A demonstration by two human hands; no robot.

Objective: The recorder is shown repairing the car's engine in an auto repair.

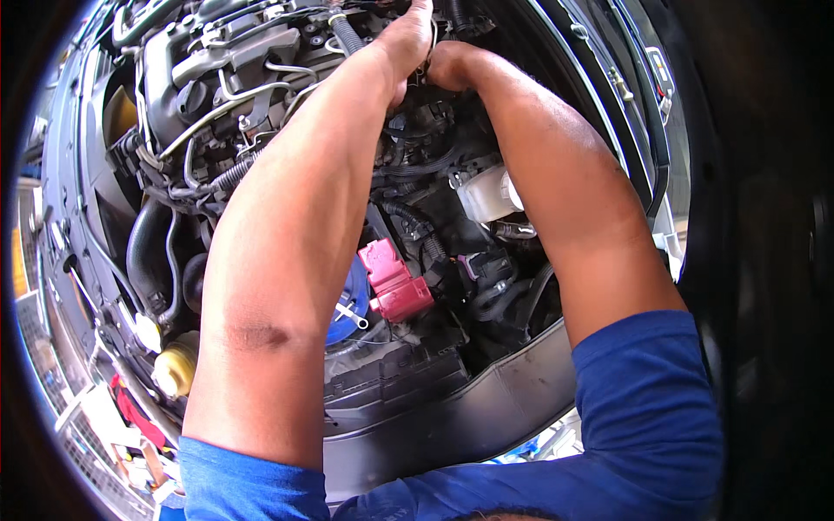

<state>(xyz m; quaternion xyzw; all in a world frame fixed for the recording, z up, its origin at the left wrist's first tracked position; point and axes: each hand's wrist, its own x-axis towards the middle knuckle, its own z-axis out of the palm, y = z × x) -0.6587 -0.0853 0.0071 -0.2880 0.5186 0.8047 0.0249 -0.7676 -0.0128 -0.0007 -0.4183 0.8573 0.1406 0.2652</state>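
Both hands work deep at the far edge of an open engine bay (521,391). The left hand (408,39) is clenched around a small metal ring-shaped part (428,54), seemingly a hose clamp. The right hand (453,65) is curled against it from the other side, touching the left; whether it grips anything cannot be told. The part sits between the two hands, beside a black ribbed hose (347,35); its axis and heading are too hidden to judge.

Obstructions: both forearms cross over the bay's middle, covering much of the engine. Near the bay's front edge lie a red terminal cover (393,280) and a blue round cap (352,304). A white reservoir (486,193) stands toward the right side, a yellow cap (176,369) at the front left corner.
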